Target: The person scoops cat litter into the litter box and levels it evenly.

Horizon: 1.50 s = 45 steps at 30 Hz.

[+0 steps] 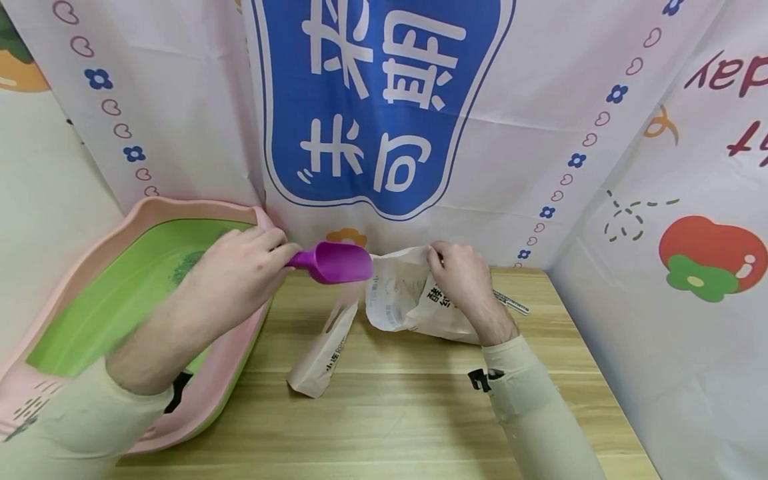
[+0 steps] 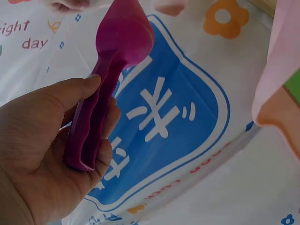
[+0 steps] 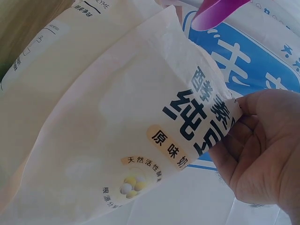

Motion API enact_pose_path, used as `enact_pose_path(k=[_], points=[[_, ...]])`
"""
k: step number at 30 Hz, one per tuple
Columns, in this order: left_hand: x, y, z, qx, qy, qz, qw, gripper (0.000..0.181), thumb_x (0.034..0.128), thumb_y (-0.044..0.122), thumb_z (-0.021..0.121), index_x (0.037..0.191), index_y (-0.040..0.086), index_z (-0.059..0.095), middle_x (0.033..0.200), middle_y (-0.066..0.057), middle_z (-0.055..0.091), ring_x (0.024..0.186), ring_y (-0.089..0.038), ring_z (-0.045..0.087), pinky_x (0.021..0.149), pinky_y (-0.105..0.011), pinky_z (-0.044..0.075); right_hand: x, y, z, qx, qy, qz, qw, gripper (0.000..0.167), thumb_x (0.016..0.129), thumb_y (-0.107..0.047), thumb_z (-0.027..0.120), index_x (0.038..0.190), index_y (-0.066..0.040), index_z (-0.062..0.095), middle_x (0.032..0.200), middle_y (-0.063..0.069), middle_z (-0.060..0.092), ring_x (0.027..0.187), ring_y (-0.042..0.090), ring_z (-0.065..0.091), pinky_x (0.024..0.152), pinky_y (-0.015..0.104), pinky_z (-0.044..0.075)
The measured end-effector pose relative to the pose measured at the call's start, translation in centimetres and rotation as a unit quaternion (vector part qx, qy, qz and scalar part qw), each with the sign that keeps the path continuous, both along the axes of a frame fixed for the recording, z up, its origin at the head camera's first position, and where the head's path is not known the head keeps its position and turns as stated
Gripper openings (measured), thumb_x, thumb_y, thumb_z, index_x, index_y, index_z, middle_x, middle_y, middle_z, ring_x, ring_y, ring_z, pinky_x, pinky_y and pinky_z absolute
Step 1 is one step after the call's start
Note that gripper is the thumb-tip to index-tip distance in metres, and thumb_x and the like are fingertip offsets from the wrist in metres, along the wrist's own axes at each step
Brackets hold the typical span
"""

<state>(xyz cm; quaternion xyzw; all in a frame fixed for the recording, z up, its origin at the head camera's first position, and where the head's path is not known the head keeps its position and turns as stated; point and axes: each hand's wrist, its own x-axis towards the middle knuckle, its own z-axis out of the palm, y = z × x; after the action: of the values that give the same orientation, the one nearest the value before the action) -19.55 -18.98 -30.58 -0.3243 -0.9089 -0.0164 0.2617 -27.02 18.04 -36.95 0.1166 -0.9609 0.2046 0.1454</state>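
Scoop (image 1: 343,262) fills curled left grip (image 1: 243,267) — right grip (image 1: 462,275) pinches bag (image 3: 103,122) — left forearm (image 1: 156,347) overhangs tray (image 1: 237,373).

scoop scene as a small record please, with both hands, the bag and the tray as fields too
left hand: holds the scoop by its handle
right hand: pinches the edge of the bag
scoop: purple, bowl at the bag's open mouth; contact unclear
bag: pale, printed, on the table
tray: pink and green, to the left of the bag; a small dark green patch inside, too small to identify
table: wood-grain top
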Motion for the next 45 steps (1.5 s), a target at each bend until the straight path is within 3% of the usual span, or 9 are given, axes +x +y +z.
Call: enact_pose_path(k=[3, 8, 11, 25, 33, 37, 45], points=[[-0.2, 0.7, -0.5, -0.007, 0.009, -0.012, 0.9999, 0.024, 0.0954, 0.001, 0.092, 0.117, 0.007, 0.086, 0.100, -0.008, 0.076, 0.091, -0.026, 0.073, 0.072, -0.048, 0.059, 0.0, 0.0, 0.0, -0.001, -0.003, 0.000, 1.0000, 0.037, 0.122, -0.029, 0.057, 0.121, -0.007, 0.087, 0.080, 0.009, 0.074, 0.062, 0.021, 0.061, 0.055, 0.033, 0.045], [-0.8, 1.9, -1.4, -0.005, 0.045, -0.051, 0.9977, 0.020, 0.0941, 0.003, 0.096, 0.110, 0.005, 0.085, 0.094, -0.007, 0.075, 0.083, -0.026, 0.070, 0.078, -0.047, 0.061, 0.0, 0.0, 0.1, -0.003, -0.006, 0.000, 1.0000, 0.037, 0.122, -0.029, 0.057, 0.122, -0.007, 0.087, 0.083, 0.010, 0.076, 0.062, 0.021, 0.062, 0.055, 0.033, 0.045], [-1.0, 2.8, -1.9, -0.013, 0.054, -0.049, 0.9973, 0.017, 0.0954, 0.007, 0.096, 0.109, 0.007, 0.086, 0.093, -0.005, 0.075, 0.081, -0.025, 0.069, 0.077, -0.044, 0.059, 0.0, -0.1, 0.1, -0.004, -0.005, 0.000, 1.0000, 0.037, 0.122, -0.029, 0.057, 0.121, -0.008, 0.087, 0.083, 0.010, 0.077, 0.063, 0.021, 0.063, 0.056, 0.033, 0.046], [-2.0, 6.3, -4.2, -0.061, 0.021, -0.035, 0.9973, 0.017, 0.1009, 0.017, 0.094, 0.112, 0.009, 0.084, 0.102, -0.006, 0.078, 0.091, -0.030, 0.073, 0.075, -0.043, 0.059, 0.0, 0.0, 0.1, -0.003, -0.011, -0.003, 0.9999, 0.037, 0.122, -0.031, 0.057, 0.125, -0.009, 0.087, 0.088, 0.011, 0.081, 0.067, 0.023, 0.067, 0.057, 0.035, 0.049], [-3.0, 7.9, -5.6, -0.075, 0.021, -0.052, 0.9956, 0.013, 0.1013, 0.017, 0.093, 0.108, 0.011, 0.083, 0.102, -0.004, 0.075, 0.095, -0.028, 0.076, 0.073, -0.040, 0.058, 0.0, 0.0, 0.0, -0.001, -0.006, -0.001, 1.0000, 0.037, 0.121, -0.030, 0.057, 0.121, -0.009, 0.087, 0.085, 0.010, 0.079, 0.068, 0.025, 0.069, 0.059, 0.038, 0.051], [-3.3, 8.7, -6.3, -0.088, 0.012, -0.049, 0.9948, 0.017, 0.1028, 0.021, 0.093, 0.114, 0.013, 0.084, 0.108, -0.004, 0.077, 0.102, -0.028, 0.079, 0.077, -0.041, 0.062, 0.0, 0.0, 0.0, -0.001, -0.004, -0.001, 1.0000, 0.037, 0.121, -0.030, 0.057, 0.118, -0.009, 0.087, 0.084, 0.010, 0.078, 0.068, 0.024, 0.068, 0.058, 0.037, 0.050], [-3.8, 10.1, -7.7, -0.096, 0.018, -0.053, 0.9938, 0.026, 0.0994, 0.022, 0.096, 0.121, 0.012, 0.086, 0.112, -0.006, 0.077, 0.101, -0.027, 0.080, 0.078, -0.041, 0.065, 0.0, -0.1, 0.0, 0.001, -0.006, -0.001, 1.0000, 0.037, 0.121, -0.030, 0.057, 0.113, -0.009, 0.086, 0.077, 0.008, 0.072, 0.066, 0.024, 0.067, 0.057, 0.037, 0.050]])
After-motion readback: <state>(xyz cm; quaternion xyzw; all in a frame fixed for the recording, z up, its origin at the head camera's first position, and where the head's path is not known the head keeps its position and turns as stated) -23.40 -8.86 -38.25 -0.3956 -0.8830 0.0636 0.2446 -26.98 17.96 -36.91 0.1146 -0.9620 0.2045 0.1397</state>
